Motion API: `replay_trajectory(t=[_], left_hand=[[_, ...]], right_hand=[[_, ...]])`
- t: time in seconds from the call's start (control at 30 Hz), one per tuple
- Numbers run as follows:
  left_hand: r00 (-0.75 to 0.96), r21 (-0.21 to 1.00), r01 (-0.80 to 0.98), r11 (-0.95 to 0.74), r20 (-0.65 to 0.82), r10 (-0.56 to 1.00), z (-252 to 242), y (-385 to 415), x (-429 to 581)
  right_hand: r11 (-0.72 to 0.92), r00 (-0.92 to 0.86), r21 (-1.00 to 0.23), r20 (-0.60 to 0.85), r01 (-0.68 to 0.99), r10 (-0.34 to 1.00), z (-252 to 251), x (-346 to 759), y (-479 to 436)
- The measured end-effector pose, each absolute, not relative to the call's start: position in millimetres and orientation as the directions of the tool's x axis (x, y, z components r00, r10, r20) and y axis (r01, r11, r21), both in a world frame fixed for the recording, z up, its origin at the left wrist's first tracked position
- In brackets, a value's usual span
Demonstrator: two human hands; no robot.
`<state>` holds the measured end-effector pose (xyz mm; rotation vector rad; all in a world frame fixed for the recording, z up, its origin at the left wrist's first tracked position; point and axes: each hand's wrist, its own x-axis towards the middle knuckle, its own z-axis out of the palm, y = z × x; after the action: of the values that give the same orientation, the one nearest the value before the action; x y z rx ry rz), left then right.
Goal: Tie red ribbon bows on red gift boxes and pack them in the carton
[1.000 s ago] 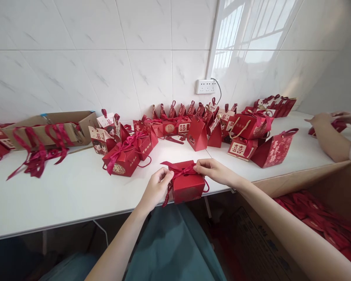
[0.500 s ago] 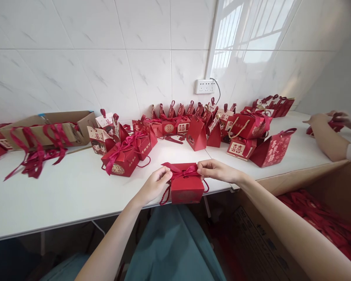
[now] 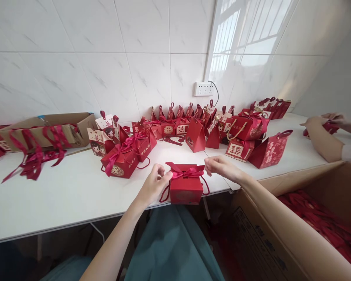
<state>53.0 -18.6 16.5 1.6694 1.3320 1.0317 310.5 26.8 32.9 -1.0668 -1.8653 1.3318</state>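
A red gift box (image 3: pixel 186 191) with twisted red cord handles stands at the table's front edge, directly before me. Across its top lies a bright red ribbon bow (image 3: pixel 187 171) with its tails spread to both sides. My left hand (image 3: pixel 155 185) is at the bow's left end, thumb and bent fingers apart; whether the thumb touches the ribbon I cannot tell. Just off the right tail, my right hand (image 3: pixel 224 168) hovers with loosely curled fingers and holds nothing. To the left sit two more red boxes with bows (image 3: pixel 125 160).
Several small red gift bags (image 3: pixel 195 134) line the back near the wall socket (image 3: pixel 204 89). Ribbons hang over a cardboard box (image 3: pixel 84 127) at left. A large carton (image 3: pixel 307 175) with red packaging stands at lower right. Another person's hands (image 3: pixel 318 123) work on a red item at far right.
My right hand has let go of the ribbon's right tail and moved slightly right. My left fingers have loosened from the left tail. The bow lies wider across the box.
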Motion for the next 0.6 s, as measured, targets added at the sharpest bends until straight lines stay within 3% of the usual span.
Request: replay_trajectory(t=[0.07, 0.13, 0.2, 0.33, 0.43, 0.6], left_hand=[[0.05, 0.84, 0.478, -0.255, 0.264, 0.963, 17.3, -26.6, 57.7], [0.086, 0.753, 0.558, -0.348, 0.365, 0.927, 17.7, -32.8, 61.6], [0.15, 0.709, 0.601, -0.368, 0.352, 0.924, 17.8, -33.9, 60.6], [0.064, 0.73, 0.63, -0.266, 0.293, 0.954, 17.7, -22.0, 39.8], [-0.139, 0.756, 0.622, -0.203, 0.362, 0.922, 17.8, -13.5, 23.9], [-0.075, 0.883, 0.451, -0.127, 0.18, 0.981, 18.7, -17.6, 29.1]], right_hand=[[0.196, -0.395, -0.948, 0.084, 0.252, 0.915, 33.0, 308.6, 25.2], [0.222, -0.421, -0.939, 0.096, 0.262, 0.902, 34.7, 303.2, 21.8], [0.275, -0.488, -0.904, 0.087, 0.327, 0.868, 39.4, 297.2, 17.0], [0.357, -0.531, -0.797, 0.054, 0.487, 0.845, 58.7, 293.8, 5.8], [0.294, -0.593, -0.839, -0.041, 0.458, 0.804, 72.9, 296.7, 0.4], [0.365, -0.418, -0.8, 0.158, 0.477, 0.894, 66.4, 290.5, 4.9]])
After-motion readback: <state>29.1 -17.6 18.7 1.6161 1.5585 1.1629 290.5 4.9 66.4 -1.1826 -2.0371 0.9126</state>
